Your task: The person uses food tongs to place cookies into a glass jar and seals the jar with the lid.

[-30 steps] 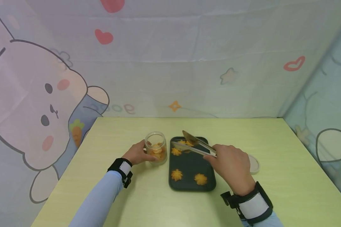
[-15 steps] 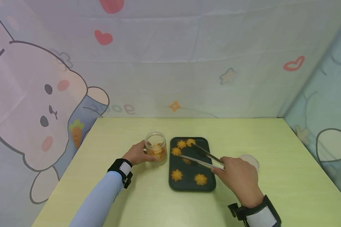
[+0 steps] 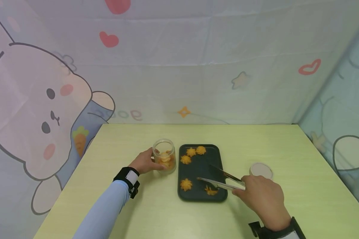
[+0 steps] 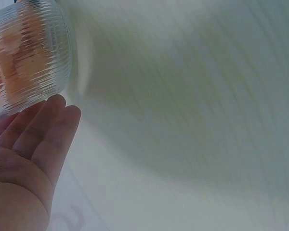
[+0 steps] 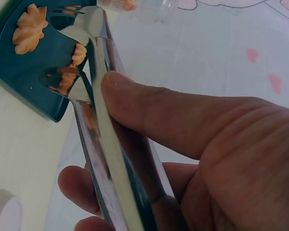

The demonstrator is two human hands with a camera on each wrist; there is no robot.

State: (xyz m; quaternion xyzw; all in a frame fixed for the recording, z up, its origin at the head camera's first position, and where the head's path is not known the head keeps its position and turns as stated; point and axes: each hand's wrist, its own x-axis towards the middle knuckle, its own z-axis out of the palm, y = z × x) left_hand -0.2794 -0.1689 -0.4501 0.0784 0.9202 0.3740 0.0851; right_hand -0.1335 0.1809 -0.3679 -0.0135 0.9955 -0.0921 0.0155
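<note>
Tongs [image 3: 222,185] nearer cookie [image 3: 210,192] (contact unclear)

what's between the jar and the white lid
In the head view, the dark tray lies between the jar and the white lid, with the ends of the tongs over it.

- Left hand [image 3: 148,162], centre-left of head frame: bare; creased palm and rounded fingertips at lower left of left wrist view.
- Left sleeve [image 3: 106,207], bottom left: light blue, long, faint folds, ends at the band.
- Left wristband [image 3: 124,173]: wide, black; whitish rectangular patch [image 3: 132,176] on top, small black mount [image 3: 134,191] at its lower edge.
- Right hand [image 3: 263,199], lower right: bare; creases at thumb base.
- Right wristband [image 3: 298,227]: black, chunky angular black bracket [image 3: 255,229]; pale patch cut by bottom edge.
</note>
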